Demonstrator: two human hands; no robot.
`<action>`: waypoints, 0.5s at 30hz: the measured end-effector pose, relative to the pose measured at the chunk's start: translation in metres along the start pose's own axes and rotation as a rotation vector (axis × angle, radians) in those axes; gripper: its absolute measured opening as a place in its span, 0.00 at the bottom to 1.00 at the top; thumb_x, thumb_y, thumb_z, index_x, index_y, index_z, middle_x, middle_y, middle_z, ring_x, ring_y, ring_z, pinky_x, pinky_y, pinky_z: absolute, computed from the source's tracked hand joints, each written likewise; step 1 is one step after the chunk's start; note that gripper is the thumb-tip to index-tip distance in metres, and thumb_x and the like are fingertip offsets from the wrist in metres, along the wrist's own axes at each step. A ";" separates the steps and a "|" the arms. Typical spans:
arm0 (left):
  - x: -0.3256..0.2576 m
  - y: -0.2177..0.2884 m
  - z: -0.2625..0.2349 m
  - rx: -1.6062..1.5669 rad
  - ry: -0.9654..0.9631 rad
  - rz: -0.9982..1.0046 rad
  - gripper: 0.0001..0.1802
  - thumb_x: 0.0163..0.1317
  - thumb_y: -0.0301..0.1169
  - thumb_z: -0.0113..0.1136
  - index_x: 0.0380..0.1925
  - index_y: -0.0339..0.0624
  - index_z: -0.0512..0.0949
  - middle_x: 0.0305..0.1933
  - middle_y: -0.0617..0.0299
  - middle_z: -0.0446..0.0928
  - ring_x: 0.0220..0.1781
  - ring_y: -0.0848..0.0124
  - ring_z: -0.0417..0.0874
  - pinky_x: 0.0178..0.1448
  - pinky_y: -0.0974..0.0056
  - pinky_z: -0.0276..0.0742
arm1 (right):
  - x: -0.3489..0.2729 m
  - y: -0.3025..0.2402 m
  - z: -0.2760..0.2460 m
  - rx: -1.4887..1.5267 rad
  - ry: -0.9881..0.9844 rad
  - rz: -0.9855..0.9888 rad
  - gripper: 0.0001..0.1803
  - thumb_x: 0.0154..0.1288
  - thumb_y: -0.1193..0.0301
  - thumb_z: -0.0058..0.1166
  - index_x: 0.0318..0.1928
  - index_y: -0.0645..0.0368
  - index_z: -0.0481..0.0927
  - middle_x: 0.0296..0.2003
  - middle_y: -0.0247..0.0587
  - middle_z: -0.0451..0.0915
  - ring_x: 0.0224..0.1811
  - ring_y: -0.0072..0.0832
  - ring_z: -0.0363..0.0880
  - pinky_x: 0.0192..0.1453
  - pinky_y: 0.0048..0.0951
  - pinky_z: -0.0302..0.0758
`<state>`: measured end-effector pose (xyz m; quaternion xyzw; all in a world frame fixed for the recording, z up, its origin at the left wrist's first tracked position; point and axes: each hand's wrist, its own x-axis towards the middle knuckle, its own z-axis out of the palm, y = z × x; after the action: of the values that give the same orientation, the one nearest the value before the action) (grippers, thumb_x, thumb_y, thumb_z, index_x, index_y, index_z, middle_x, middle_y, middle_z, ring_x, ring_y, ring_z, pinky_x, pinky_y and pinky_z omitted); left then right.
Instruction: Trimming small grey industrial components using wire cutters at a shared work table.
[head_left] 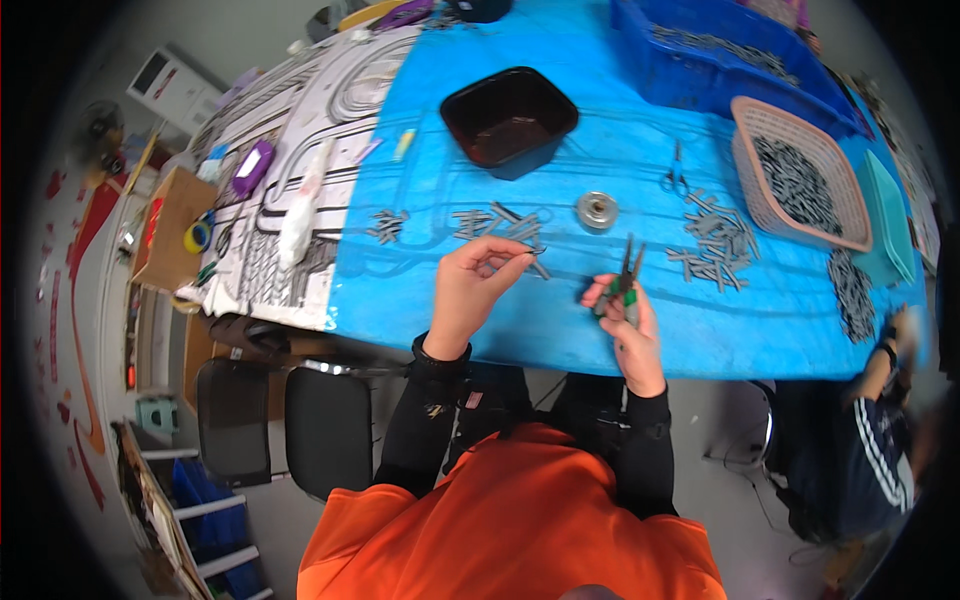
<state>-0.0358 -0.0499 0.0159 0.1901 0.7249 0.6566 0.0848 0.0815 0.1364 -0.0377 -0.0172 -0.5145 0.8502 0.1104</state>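
My left hand [472, 292] is held above the blue-covered table, thumb and forefinger pinched on a small dark grey strip [540, 266]. To its right, my right hand [638, 338] grips green-handled pliers [629, 278]; their narrow dark jaws point away from me, slightly apart. Just beyond my left hand lies a loose pile of short grey pieces [505, 222], partly hidden by my fingers. A smaller cluster of grey pieces [387, 226] is further left. Between and beyond my hands sits a round, clear-looking small container [597, 211]. Larger heaps of grey pieces [722, 235] lie to the right.
A dark bin [508, 115] stands at the back middle. A pink basket [745, 150] full of grey pieces, a teal tray [888, 215] and a large blue crate [650, 80] occupy the right. Scissors [677, 172] lie nearby. Another person's arm [880, 360] reaches the right edge.
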 end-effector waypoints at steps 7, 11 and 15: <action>0.027 -0.035 -0.103 0.782 0.473 -0.021 0.13 0.50 0.29 0.70 0.37 0.40 0.82 0.32 0.62 0.83 0.28 0.74 0.79 0.32 0.67 0.74 | -0.004 -0.002 -0.009 -0.058 0.030 0.014 0.28 0.48 0.80 0.46 0.55 0.67 0.69 0.44 0.41 0.74 0.49 0.30 0.73 0.60 0.31 0.65; 0.038 -0.048 -0.148 1.166 0.640 0.250 0.16 0.47 0.31 0.71 0.37 0.40 0.81 0.35 0.54 0.82 0.31 0.62 0.79 0.36 0.61 0.75 | -0.001 -0.002 -0.002 -0.071 0.019 -0.011 0.27 0.49 0.82 0.45 0.54 0.67 0.69 0.45 0.41 0.74 0.49 0.30 0.73 0.60 0.31 0.64; 0.031 -0.021 -0.085 0.833 0.302 0.142 0.19 0.45 0.28 0.72 0.40 0.41 0.80 0.34 0.57 0.77 0.32 0.62 0.75 0.39 0.61 0.74 | 0.003 0.000 -0.002 -0.059 0.007 -0.007 0.27 0.49 0.83 0.45 0.54 0.65 0.69 0.45 0.41 0.75 0.50 0.30 0.73 0.60 0.30 0.64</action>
<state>-0.0995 -0.1175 0.0093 0.1592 0.9169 0.3334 -0.1510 0.0787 0.1389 -0.0388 -0.0218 -0.5391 0.8341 0.1148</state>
